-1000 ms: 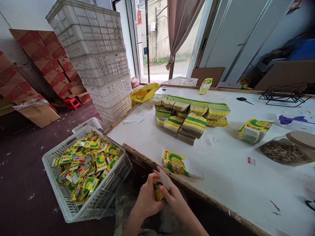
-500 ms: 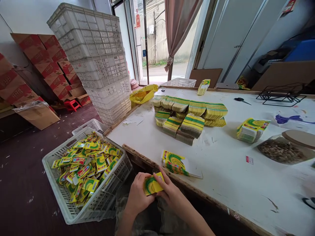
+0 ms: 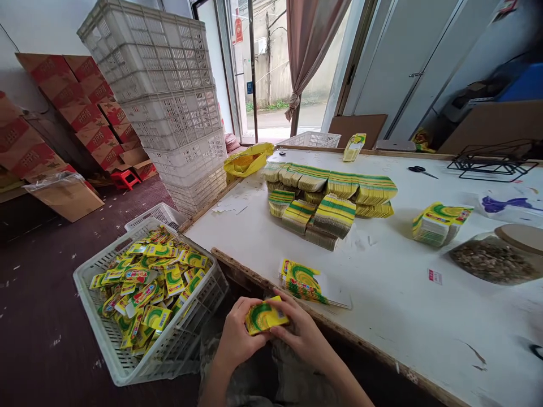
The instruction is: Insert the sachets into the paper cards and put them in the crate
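Note:
A small stack of yellow and green cards [image 3: 265,317] is held between both hands, just in front of the table edge. My left hand [image 3: 238,334] grips its left side. Fingers of my right hand [image 3: 299,328] close on its right side, thumb below and fingers above. On the table near the edge lies a fanned pile of similar cards [image 3: 302,281]. Rows of bundled cards [image 3: 335,212] stand farther back. To the left, a plastic crate [image 3: 106,362] holds many loose yellow packets [image 3: 159,288].
On the white table [image 3: 382,305] are a clear jar [image 3: 492,260], another card bundle [image 3: 439,225], scissors [image 3: 419,170], a black wire rack [image 3: 492,161] and a yellow bag [image 3: 248,160]. Stacked white crates [image 3: 169,107] and red cartons [image 3: 85,113] stand at the left.
The card that was folded up on the held stack now lies flatter, showing more of its printed face. My right hand has shifted slightly to the right. The view has moved a little.

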`<state>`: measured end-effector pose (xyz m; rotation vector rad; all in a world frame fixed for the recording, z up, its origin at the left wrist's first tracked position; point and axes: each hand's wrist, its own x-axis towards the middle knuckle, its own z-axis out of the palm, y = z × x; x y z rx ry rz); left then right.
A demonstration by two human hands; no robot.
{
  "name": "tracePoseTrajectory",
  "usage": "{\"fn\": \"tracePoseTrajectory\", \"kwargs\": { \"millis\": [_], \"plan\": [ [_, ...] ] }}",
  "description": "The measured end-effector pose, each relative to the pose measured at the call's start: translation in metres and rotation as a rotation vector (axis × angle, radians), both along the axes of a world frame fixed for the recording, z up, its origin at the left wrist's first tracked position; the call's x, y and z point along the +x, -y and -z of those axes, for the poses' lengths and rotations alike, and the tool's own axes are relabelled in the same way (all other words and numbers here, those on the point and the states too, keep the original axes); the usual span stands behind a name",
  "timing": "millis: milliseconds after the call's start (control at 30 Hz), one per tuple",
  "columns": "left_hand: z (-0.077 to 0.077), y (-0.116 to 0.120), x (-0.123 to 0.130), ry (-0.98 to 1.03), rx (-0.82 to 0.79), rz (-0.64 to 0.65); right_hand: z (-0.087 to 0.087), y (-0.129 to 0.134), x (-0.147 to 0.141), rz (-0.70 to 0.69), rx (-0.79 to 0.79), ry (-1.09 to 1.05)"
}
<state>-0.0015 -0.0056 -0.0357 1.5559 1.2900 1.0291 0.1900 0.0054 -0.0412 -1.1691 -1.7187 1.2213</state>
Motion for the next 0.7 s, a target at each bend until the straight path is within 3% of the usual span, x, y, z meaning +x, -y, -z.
{"fn": "tracePoseTrajectory", "kwargs": {
  "millis": [67, 133, 233, 300, 400, 533, 700],
  "plan": [
    [0.003, -0.008, -0.018, 0.002, 0.037, -0.140, 0.010, -0.007, 0.007, 0.078, 0.042, -0.035],
    [0.004, -0.018, -0.050, -0.025, 0.136, -0.458, 0.021, -0.018, 0.021, 0.220, 0.097, 0.052],
    [0.003, -0.030, -0.108, -0.301, 0.357, -0.986, 0.038, -0.035, 0.047, 0.420, 0.185, 0.402],
    [0.006, -0.032, -0.132, -0.427, 0.380, -1.103, 0.047, -0.041, 0.058, 0.461, 0.213, 0.606],
    [0.019, -0.028, -0.130, -0.362, 0.305, -1.012, 0.057, -0.044, 0.062, 0.462, 0.259, 0.732],
    [0.042, -0.021, -0.089, -0.146, 0.120, -0.705, 0.058, -0.040, 0.060, 0.515, 0.324, 0.774],
    [0.041, -0.019, -0.063, -0.047, -0.002, -0.495, 0.053, -0.035, 0.065, 0.510, 0.283, 0.953]
  ]
}}
